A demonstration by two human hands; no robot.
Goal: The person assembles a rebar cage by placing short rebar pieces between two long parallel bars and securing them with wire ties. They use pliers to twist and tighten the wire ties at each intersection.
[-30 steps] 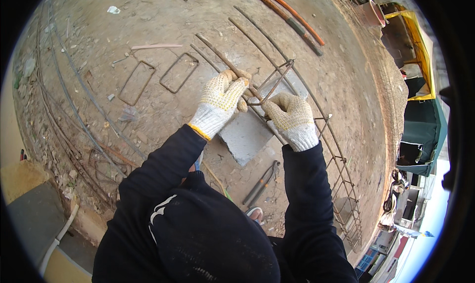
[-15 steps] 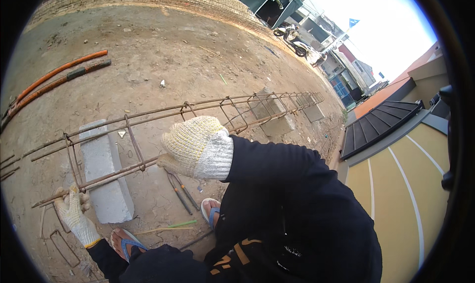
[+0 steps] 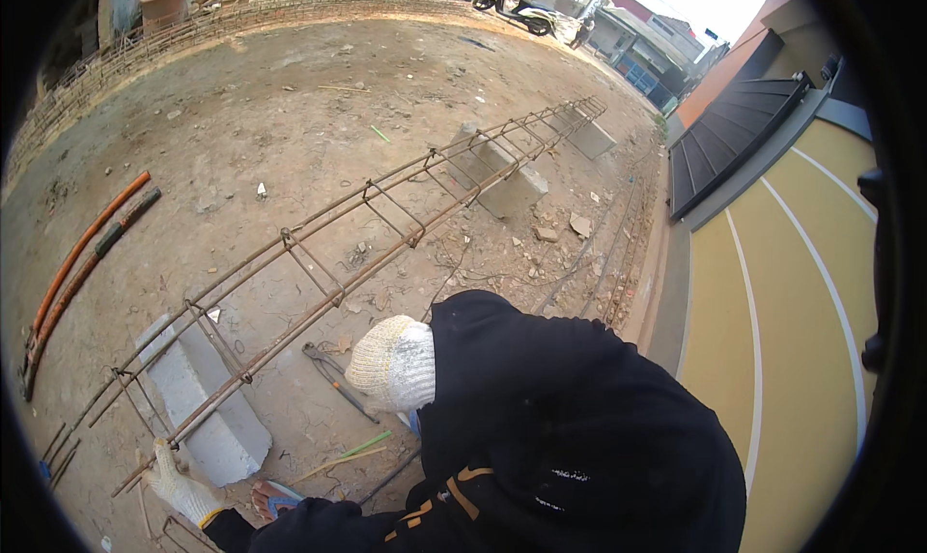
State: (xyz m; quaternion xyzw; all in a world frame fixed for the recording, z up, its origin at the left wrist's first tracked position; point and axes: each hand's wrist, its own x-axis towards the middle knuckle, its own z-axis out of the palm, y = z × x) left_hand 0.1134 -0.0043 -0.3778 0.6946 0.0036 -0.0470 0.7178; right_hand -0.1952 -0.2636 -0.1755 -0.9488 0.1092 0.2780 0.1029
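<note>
A long rebar cage (image 3: 311,259) of rusty bars and square stirrups runs from the lower left into the distance at the upper right. At its near end, my left hand (image 3: 185,487), in a white knit glove, is closed around a lower bar just beside the last stirrup. My right hand (image 3: 391,365), gloved too, is off the cage, above the orange-and-black handled pincers (image 3: 333,377) on the ground. It overlaps one handle in view; its fingers are hidden, so I cannot see whether it touches them.
Concrete blocks (image 3: 208,408) prop the cage. Green and tan strips (image 3: 365,445) lie by my sandalled foot (image 3: 275,500). Orange and dark bent pipes (image 3: 92,254) lie at left. Broken rubble (image 3: 579,225) is scattered beyond my right arm; a yellow wall (image 3: 782,311) stands at right.
My right hand has left the cage and dropped toward the pincers. My left hand stays at the cage's near end. The view has shifted, showing more of the cage.
</note>
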